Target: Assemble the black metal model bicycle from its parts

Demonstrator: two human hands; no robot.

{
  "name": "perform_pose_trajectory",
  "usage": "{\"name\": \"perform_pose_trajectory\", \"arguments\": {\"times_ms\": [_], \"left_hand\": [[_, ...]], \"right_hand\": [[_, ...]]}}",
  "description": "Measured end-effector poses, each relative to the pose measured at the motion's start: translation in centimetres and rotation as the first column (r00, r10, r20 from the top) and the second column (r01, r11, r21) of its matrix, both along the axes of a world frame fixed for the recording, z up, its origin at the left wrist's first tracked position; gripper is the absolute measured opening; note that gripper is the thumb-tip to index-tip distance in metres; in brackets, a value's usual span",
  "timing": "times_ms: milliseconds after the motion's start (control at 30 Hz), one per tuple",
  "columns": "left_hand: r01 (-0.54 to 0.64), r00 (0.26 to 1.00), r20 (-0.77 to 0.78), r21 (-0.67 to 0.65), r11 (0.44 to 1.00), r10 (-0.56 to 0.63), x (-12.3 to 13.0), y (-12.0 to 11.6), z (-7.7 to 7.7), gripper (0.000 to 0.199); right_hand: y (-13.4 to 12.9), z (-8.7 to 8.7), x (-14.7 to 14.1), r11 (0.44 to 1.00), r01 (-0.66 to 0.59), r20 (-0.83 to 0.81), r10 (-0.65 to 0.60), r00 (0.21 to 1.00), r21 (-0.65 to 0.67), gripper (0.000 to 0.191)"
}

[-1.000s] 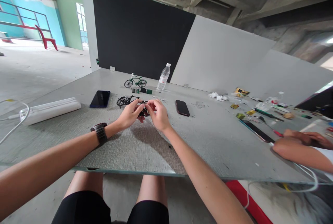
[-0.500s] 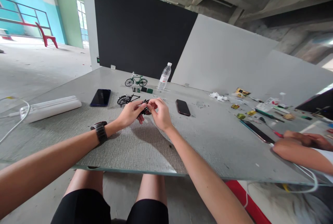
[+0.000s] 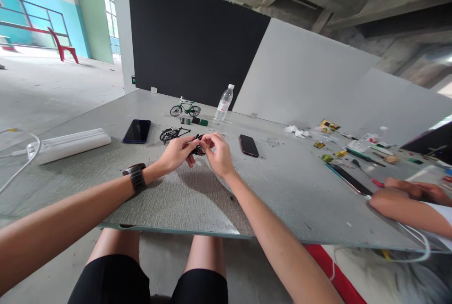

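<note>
View dipped slightly; black wheel [image 3: 200, 150] partly hidden between hands [image 3: 219, 155]

"Can you read anything on the clear plastic bottle [image 3: 225, 101], just above the frame's centre?"

"No, its label [image 3: 222, 107] shows a red mark, but any print is too small."

"And the green-lit display [image 3: 133, 79], upper left?"

"Unreadable too; no text is legible anywhere."
</note>
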State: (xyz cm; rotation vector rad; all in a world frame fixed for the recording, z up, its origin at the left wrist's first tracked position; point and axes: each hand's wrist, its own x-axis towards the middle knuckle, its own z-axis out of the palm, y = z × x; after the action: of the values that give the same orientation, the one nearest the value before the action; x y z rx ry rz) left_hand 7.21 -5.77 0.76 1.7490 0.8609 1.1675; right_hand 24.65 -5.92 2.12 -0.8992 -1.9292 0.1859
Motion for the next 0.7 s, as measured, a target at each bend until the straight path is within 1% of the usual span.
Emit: {"name": "perform_pose_trajectory", "arguments": {"times_ms": [167,300,533,700], "left_hand": [[-0.041,0.994,-0.101,0.066,0.997,0.047,-0.2,-0.2,0.1,0.031],[-0.046,0.984,-0.164,0.103,0.994,0.063,-0.3,-0.5,0.3,0.033],[-0.046,0.966,-0.246,0.110,0.993,0.072,-0.4,-0.7,0.9,0.034],[-0.055,0.935,-0.339,0.161,0.985,0.107,-0.4,-0.8,1.1,0.033]], "right_hand": [[-0.1,0.0,0.0,1.000,-0.003,-0.015,0.003,1.000,0.002,0.028],[-0.2,-0.1,0.0,1.000,-0.015,-0.032,0.015,0.999,0.009,0.026],[-0.3,-0.2,-0.2,1.000,-0.006,-0.060,0.005,0.998,-0.013,0.027],[-0.4,-0.2,-0.4,1.000,0.006,-0.075,-0.007,0.997,-0.014,0.025]]}}
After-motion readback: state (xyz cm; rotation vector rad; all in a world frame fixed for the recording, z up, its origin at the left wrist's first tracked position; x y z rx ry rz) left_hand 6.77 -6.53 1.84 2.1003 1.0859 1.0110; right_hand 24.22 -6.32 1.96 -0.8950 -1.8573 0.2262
